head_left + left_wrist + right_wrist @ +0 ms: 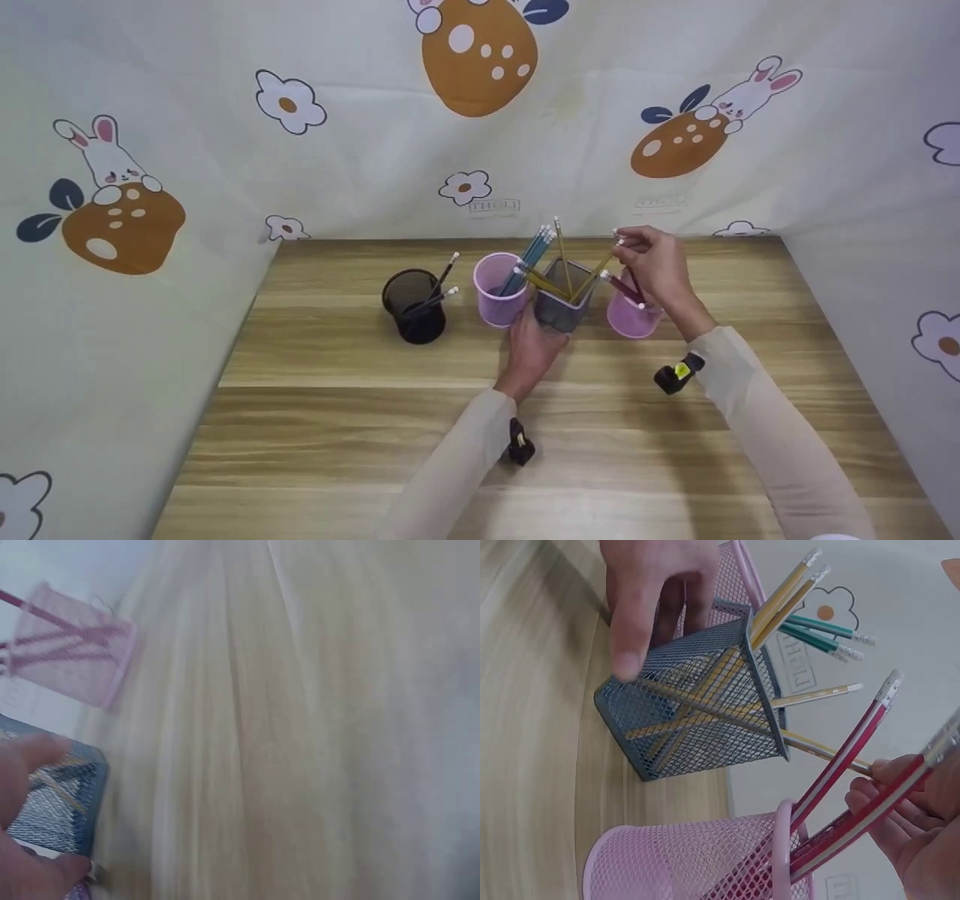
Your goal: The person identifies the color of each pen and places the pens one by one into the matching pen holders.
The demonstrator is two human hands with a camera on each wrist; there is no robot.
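My left hand (529,349) grips the lower part of a grey square mesh pencil holder (559,319), its thumb along one wall in the right wrist view. Several yellow pencils stand in the holder, leaning different ways. With its fingertips my right hand (658,262) pinches the upper end of one yellow pencil (814,748), whose lower part is inside the holder. Just under the right hand stands a pink mesh cup (630,321) with red-striped pencils (847,761). The left wrist view is blurred and shows part of the left hand (30,840) at the holder.
Left of the grey holder, close to the left hand, is another pink mesh cup (499,313) with blue-green pencils (534,251). Farther left stands a black mesh cup (420,330) with dark pencils (444,274). A patterned cloth (375,172) hangs behind the wooden table (322,420).
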